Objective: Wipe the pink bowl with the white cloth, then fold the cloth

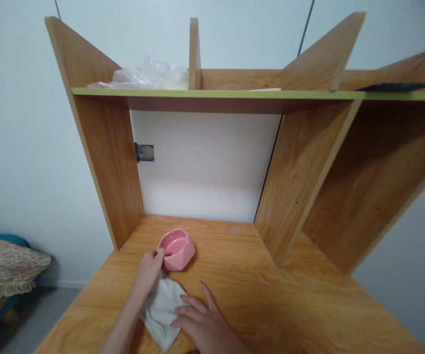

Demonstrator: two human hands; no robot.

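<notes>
While the left hand pinches the near left rim of the pink bowl between thumb and fingers, the right hand spreads its fingers wide at the right edge of the grey cloth, just in front of the bowl. Whether the bowl rests fully on the desk, I cannot tell. Wood stretches rightward from the bowl to the right panel; leftward, the desk's side edge slants past the left forearm. Behind the bowl, the left panel and white wall bound the space, beneath a shelf bearing clear plastic.
</notes>
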